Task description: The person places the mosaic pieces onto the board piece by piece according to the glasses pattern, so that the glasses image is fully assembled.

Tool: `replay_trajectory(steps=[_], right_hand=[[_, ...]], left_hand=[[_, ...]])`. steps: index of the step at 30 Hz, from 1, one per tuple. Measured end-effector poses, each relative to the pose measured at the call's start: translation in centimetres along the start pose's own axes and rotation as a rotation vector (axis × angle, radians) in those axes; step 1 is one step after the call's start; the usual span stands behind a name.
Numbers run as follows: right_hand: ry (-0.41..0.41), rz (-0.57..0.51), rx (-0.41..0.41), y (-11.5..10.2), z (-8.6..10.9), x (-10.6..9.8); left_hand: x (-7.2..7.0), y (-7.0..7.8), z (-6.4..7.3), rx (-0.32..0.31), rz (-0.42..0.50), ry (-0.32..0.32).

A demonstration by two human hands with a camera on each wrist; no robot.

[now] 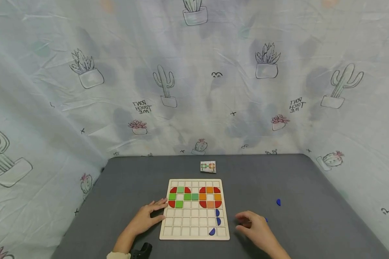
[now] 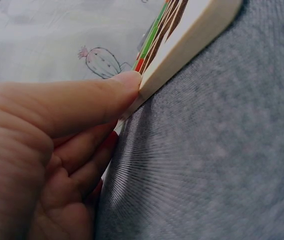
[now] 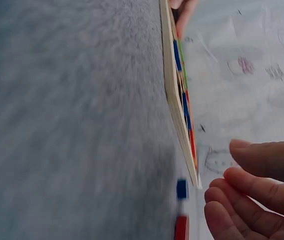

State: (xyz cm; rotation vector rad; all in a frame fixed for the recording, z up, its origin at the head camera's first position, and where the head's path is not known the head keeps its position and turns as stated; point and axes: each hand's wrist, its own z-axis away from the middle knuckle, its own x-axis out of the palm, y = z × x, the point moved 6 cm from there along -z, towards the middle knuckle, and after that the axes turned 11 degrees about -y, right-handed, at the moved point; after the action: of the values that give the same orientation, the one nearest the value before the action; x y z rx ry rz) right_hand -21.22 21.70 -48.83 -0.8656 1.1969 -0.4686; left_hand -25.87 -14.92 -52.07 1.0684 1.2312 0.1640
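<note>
A pale wooden grid board (image 1: 194, 237) lies on the table with red, green and orange pieces set in its upper rows. Three blue half-round pieces (image 1: 218, 221) are in its lower right cells. My left hand (image 1: 146, 217) rests at the board's left edge, thumb and fingertips touching it; the left wrist view shows the thumb (image 2: 97, 100) against the side. To the right of the board, my right hand (image 1: 254, 230) hovers with fingers loosely bent and nothing between them. Partly behind it lies a blue piece (image 1: 266, 219); another blue piece (image 1: 278, 202) lies farther right.
A small pattern card (image 1: 208, 167) lies behind the board on the dark grey table (image 1: 133, 180). A cactus-print cloth (image 1: 194, 90) hangs around the back and sides. In the right wrist view, a red shape (image 3: 181, 227) shows at the bottom, its kind unclear.
</note>
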Motion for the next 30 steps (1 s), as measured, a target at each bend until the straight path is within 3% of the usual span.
replay_trajectory(steps=[5, 16, 30], right_hand=[[0.039, 0.006, 0.04, 1.0, 1.1, -0.9], [0.022, 0.107, 0.065, 1.5, 1.4, -1.4], [0.091, 0.433, 0.071, -0.4, 1.2, -0.6]], left_hand=[[0.0, -0.3, 0.0, -0.027, 0.006, -0.003], [-0.1, -0.3, -0.1, -0.032, 0.0, 0.007], [-0.2, -0.3, 0.0, -0.058, 0.018, -0.01]])
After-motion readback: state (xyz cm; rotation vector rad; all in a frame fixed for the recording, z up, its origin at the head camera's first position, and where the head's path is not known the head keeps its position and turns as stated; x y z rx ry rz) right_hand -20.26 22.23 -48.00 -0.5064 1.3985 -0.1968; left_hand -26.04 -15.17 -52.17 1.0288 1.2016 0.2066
